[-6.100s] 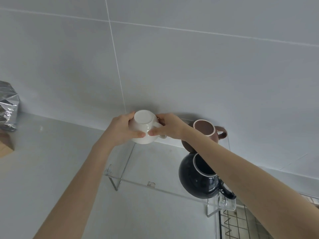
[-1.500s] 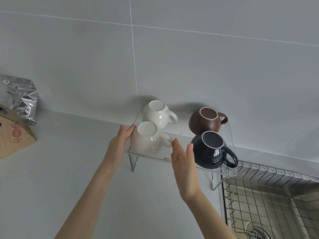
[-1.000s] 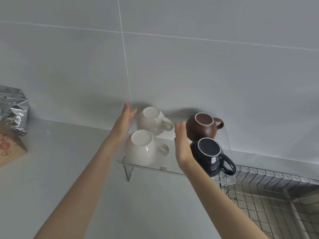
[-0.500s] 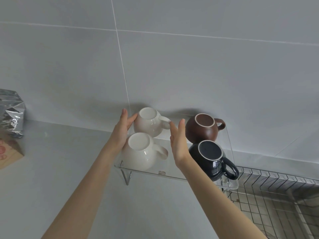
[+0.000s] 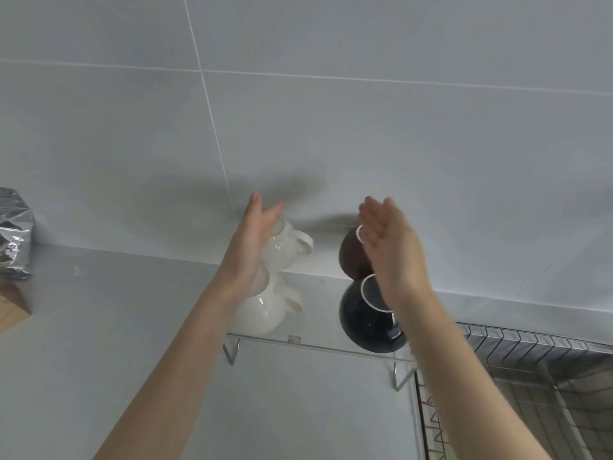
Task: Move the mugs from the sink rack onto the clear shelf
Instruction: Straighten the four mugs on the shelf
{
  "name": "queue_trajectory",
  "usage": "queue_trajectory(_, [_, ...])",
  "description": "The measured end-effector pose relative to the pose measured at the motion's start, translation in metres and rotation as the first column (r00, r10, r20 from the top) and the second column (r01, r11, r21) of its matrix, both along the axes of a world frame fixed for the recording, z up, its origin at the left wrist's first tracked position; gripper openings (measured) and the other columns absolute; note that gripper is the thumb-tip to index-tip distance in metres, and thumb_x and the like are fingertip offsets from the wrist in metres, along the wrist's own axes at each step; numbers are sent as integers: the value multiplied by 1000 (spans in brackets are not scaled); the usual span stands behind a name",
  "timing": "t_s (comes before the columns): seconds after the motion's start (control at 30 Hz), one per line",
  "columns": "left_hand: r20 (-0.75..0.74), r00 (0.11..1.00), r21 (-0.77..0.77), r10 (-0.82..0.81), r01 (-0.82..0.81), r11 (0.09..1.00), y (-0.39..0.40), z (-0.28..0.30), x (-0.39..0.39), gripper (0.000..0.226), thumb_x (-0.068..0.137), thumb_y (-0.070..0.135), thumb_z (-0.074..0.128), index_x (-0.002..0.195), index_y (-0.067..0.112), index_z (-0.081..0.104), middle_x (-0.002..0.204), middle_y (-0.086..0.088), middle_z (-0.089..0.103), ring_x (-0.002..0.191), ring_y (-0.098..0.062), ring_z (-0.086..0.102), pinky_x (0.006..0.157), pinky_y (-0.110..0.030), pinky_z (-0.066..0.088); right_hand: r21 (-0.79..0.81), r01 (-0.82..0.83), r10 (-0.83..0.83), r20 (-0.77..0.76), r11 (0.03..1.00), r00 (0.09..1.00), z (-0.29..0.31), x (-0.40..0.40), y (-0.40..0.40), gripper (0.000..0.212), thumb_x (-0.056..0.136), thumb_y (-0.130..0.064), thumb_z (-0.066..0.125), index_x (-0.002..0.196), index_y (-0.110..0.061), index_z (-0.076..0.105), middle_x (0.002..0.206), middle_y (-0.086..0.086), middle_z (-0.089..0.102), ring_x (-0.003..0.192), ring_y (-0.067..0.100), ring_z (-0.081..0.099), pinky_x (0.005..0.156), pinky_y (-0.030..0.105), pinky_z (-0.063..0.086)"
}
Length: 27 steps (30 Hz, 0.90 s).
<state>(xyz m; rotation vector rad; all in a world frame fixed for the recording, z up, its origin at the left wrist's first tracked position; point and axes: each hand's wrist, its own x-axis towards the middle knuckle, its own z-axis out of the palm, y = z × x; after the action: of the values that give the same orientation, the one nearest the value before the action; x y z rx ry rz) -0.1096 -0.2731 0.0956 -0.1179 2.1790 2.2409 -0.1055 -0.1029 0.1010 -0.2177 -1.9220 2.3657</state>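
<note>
Both hands, left (image 5: 252, 242) and right (image 5: 391, 247), flat-fingered, holding nothing, raised over four mugs on the clear shelf (image 5: 318, 344). Best withdrawn straight back (handles close), never brushing the dark mug (image 5: 366, 322).

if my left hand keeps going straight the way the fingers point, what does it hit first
Most likely the tiled wall. The left hand, open, points up past the rear white mug; its fingertips already look close to the wall, though depth is unclear.

- Pale grey tiled wall (image 5: 398, 134), thin white grout lines crossing it, soft shadows low at centre.
- Grey desk (image 5: 99, 327) below, meeting the wall.
- Crinkled foil bag (image 5: 13, 237) at far left, beside a brown box (image 5: 11, 303).
</note>
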Motion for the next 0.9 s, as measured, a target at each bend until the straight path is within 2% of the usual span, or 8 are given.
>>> queue_trajectory(0.07, [62, 990, 62, -128, 124, 990, 23, 0, 2, 64, 94, 46, 11, 136, 6, 37, 150, -7, 34, 140, -17, 29, 118, -32, 16, -76, 37, -41, -42, 996, 998, 11, 2, 37, 42, 96, -30, 31, 122, -9, 56, 117, 5, 60, 111, 15, 56, 100, 29, 40])
queue_trajectory(0.13, [139, 966, 59, -216, 210, 976, 42, -7, -4, 66, 93, 48, 9, 137, 5, 33, 151, -10, 30, 141, -18, 27, 118, -30, 15, 3, 101, -101, -39, 995, 994, 5, -1, 65, 45, 97, -30, 27, 122, -8, 57, 123, 9, 60, 115, 16, 56, 102, 29, 39])
queue_trajectory(0.23, [224, 942, 33, -251, 250, 968, 63, -21, -14, 67, 93, 48, 7, 140, 5, 27, 154, -11, 23, 143, -17, 20, 117, -28, 12, 157, 119, -126, 36, 980, 991, -25, -15, 90, 49, 97, -34, 23, 127, -9, 52, 139, 8, 52, 126, 14, 48, 109, 30, 31])
queue_trajectory(0.37, [250, 933, 4, -259, 267, 964, 77, -38, -15, 64, 92, 50, 7, 139, 14, 31, 153, -1, 27, 142, -12, 20, 118, -29, 10, 143, 19, -39, 138, 990, 990, -55, -25, 97, 57, 97, -44, 16, 136, -12, 43, 149, 4, 38, 140, 14, 29, 118, 34, 15])
queue_trajectory(0.5, [288, 918, 24, -272, 277, 960, 83, -53, -19, 69, 87, 59, 7, 141, 21, 30, 155, 2, 23, 143, -10, 16, 120, -33, 5, 139, -40, 20, 146, 989, 989, -67, -27, 94, 63, 95, -49, 9, 139, -15, 37, 154, 0, 30, 143, 10, 20, 117, 28, 7])
queue_trajectory(0.63, [258, 929, 102, -266, 247, 964, 87, -58, -19, 70, 86, 61, 12, 141, 19, 28, 156, 1, 19, 144, -15, 13, 120, -37, 4, 176, -53, 27, 150, 983, 988, -66, -23, 95, 63, 95, -47, 7, 140, -15, 37, 153, -2, 29, 143, 8, 15, 102, 19, 7])
queue_trajectory(0.83, [229, 940, 80, -253, 241, 967, 86, -59, -19, 73, 83, 66, 14, 141, 25, 29, 155, 6, 20, 145, -16, 11, 120, -39, 4, 202, -93, 62, 152, 975, 986, -66, -9, 96, 60, 96, -47, 6, 141, -19, 35, 153, -8, 27, 142, 4, 13, 100, 18, 5])
queue_trajectory(0.9, [218, 953, 6, -210, 214, 977, 85, -58, -21, 76, 82, 68, 13, 141, 23, 31, 155, 3, 21, 144, -17, 14, 119, -38, 9, 192, -103, 74, 154, 976, 985, -68, -6, 98, 61, 95, -48, 6, 141, -21, 35, 153, -9, 27, 142, 3, 13, 103, 19, 5])
